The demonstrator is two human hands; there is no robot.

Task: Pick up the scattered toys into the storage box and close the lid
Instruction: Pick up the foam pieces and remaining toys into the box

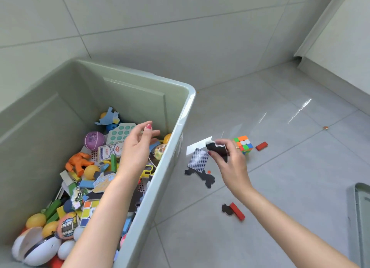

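Note:
The pale green storage box stands open at the left, holding several toys. My left hand hovers inside it with fingers spread, holding nothing. To the right of the box, above the floor, my right hand pinches a black foam puzzle piece. On the floor lie a patterned playing card, a large black foam piece, a colour cube, a small red block, a longer red block and a small black piece.
The box lid lies at the right edge of the floor. A white wall and skirting run along the back right. A small orange bead and a tiny orange dot sit on the grey tiles.

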